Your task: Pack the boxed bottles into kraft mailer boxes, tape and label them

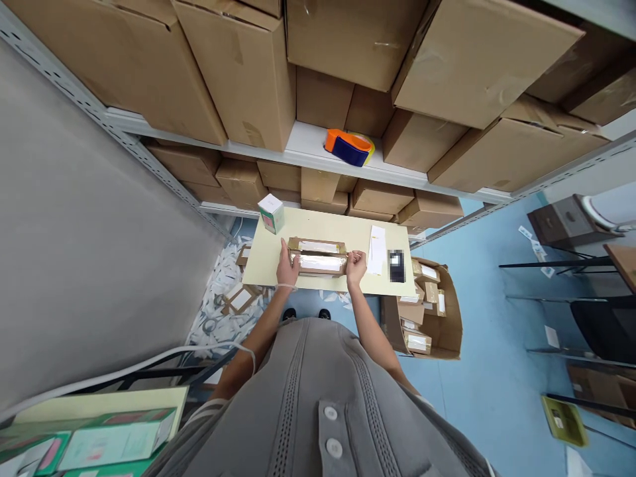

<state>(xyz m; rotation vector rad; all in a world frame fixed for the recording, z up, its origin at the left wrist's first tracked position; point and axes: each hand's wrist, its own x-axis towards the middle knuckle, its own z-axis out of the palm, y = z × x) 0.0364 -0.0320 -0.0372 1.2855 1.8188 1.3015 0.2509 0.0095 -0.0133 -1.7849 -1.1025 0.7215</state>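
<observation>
In front of me on the pale table (268,268) is a long narrow cardboard box (322,263) with shiny tape and white labels. A dark gap runs along its length; I cannot tell whether this is one box or two lying together. My left hand (287,267) grips its left end, thumb up along the side. At the right end, my right hand (356,267) has its fingers curled in against the box's corner. What lies under those fingers is hidden. A small white and green box (271,213) stands at the table's back left.
White paper slips (377,250) and a dark, blurred-out object (396,266) lie on the right. A large carton (451,318) of labelled parcels stands beside the table. Orange and blue rings (349,147) rest on the shelf among cardboard boxes (248,79). Paper scraps (211,324) cover the left floor.
</observation>
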